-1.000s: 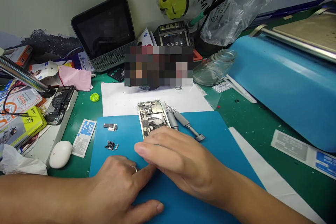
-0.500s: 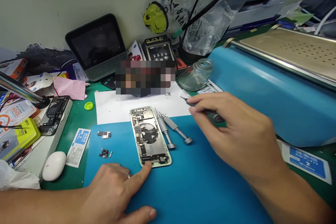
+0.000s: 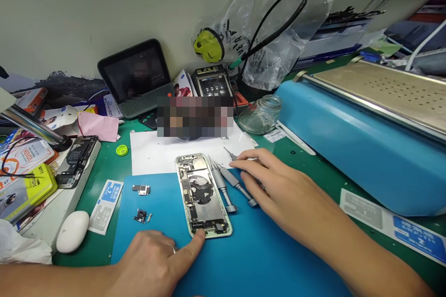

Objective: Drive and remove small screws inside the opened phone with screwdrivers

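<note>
A: Where's the phone, and what has hold of it?

B: The phone [image 3: 209,211] lies mid-scene, insides bared, mostly on the blue mat [image 3: 223,271] with its far end over the white paper [image 3: 153,151]. The left hand [image 3: 153,255] only touches it: index fingertip on the near edge, other fingers curled, nothing clamped.

A: Any danger there?

B: If that fingertip pressed unevenly or slid forward, the phone could pivot, or the finger could catch exposed parts just inside the edge.

A: And the right hand [image 3: 275,181]?

B: Over the tools at right, fingers bent and slightly apart. A dark screwdriver [image 3: 229,152] pokes out beyond them on the far side; I can't tell whether they're gripping it.

A: So what worries you?

B: Crowding. Two grey screwdrivers [image 3: 219,182] lie just right of the phone. A careless nudge could roll one into it, and a sharp tip might scratch a component.

A: And the loose bits?

B: A silvery bracket [image 3: 142,190], a small black piece [image 3: 141,216] and a sliver [image 3: 149,217] sit uncontained at the mat's left. A brush of the left knuckles could scatter them.
</note>
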Motion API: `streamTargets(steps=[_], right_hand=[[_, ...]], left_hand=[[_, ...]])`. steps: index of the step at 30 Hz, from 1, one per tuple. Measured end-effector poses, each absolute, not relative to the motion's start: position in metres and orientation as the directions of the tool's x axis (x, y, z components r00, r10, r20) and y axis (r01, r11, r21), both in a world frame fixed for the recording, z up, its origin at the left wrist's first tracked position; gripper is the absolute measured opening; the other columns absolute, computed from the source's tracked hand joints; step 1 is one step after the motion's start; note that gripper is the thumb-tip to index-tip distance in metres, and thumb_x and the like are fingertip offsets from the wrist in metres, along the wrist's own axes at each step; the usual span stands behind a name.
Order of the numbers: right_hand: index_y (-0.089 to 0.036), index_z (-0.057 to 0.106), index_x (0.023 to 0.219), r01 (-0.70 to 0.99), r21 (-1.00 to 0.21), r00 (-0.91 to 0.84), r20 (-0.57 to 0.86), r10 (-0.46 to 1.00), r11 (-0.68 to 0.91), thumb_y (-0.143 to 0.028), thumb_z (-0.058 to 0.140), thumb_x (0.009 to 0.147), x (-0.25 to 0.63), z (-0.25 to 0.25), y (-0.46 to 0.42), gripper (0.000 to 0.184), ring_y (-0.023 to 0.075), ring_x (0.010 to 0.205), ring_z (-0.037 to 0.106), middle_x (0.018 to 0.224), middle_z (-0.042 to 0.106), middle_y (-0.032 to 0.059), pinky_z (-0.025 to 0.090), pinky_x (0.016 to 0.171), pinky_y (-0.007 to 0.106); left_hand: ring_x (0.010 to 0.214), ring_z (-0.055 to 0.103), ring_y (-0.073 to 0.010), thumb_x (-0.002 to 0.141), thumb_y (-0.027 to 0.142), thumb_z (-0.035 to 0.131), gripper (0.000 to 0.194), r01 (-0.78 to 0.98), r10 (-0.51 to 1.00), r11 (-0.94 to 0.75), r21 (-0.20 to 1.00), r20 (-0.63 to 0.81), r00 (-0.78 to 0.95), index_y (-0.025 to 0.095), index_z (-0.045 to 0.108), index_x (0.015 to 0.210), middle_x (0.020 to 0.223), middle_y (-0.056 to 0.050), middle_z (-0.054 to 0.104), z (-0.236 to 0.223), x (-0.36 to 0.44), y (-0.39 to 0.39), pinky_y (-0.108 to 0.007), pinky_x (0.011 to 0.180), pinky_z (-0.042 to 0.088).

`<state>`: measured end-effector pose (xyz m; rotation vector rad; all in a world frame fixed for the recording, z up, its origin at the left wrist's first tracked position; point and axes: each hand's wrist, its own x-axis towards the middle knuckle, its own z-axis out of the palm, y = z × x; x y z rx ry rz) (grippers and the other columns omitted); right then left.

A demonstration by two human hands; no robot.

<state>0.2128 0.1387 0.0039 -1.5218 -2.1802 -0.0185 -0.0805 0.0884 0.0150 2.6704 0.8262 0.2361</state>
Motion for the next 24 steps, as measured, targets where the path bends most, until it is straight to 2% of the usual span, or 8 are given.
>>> streamTargets(steps=[3,5,9,18,24], right_hand=[[-0.021,0.069,0.1,0.864,-0.306,-0.269,0.391,0.88,0.399,-0.032,0.041,0.109,0.211,0.003,0.14,0.031,0.0225,0.089,0.07,0.106,0.071,0.0079,0.053,0.071,0.035],[-0.022,0.068,0.093,0.863,-0.318,-0.259,0.388,0.884,0.392,-0.04,0.041,0.11,0.211,0.001,0.14,0.036,0.0235,0.091,0.068,0.101,0.07,0.008,0.052,0.072,0.035],[-0.022,0.067,0.088,0.887,-0.268,-0.258,0.385,0.886,0.375,-0.051,0.041,0.109,0.211,-0.003,0.138,0.043,0.0234,0.086,0.067,0.104,0.067,0.009,0.051,0.071,0.036],[-0.022,0.063,0.084,0.907,-0.223,-0.247,0.408,0.879,0.358,-0.037,0.045,0.105,0.207,-0.001,0.136,0.032,0.0219,0.08,0.069,0.102,0.069,0.0085,0.05,0.062,0.034],[-0.024,0.066,0.089,0.9,-0.343,-0.114,0.407,0.906,0.267,-0.037,0.051,0.102,0.206,0.009,0.135,0.024,0.0192,0.061,0.067,0.085,0.075,0.0035,0.044,0.051,0.031]], left_hand=[[0.054,0.068,-0.0213,0.113,0.067,0.02,0.071,0.508,0.57,-0.789,0.345,0.103,0.815,0.014,0.046,0.153,0.07,-0.003,0.071,0.007,-0.08,0.086,-0.032,0.052,0.043],[0.049,0.065,-0.0207,0.113,0.068,0.019,0.072,0.513,0.577,-0.792,0.331,0.132,0.806,0.015,0.048,0.152,0.066,-0.002,0.069,0.002,-0.08,0.086,-0.031,0.05,0.041],[0.048,0.064,-0.0215,0.113,0.067,0.021,0.071,0.525,0.586,-0.789,0.319,0.133,0.8,0.015,0.051,0.15,0.065,-0.003,0.068,-0.002,-0.081,0.086,-0.031,0.051,0.044],[0.05,0.065,-0.0209,0.113,0.067,0.022,0.071,0.515,0.582,-0.781,0.352,0.111,0.806,0.015,0.048,0.153,0.068,-0.002,0.069,-0.001,-0.081,0.086,-0.031,0.052,0.042],[0.054,0.067,-0.0217,0.112,0.067,0.026,0.07,0.511,0.585,-0.766,0.39,0.092,0.806,0.016,0.046,0.156,0.071,-0.003,0.07,0.002,-0.082,0.088,-0.031,0.052,0.042]])
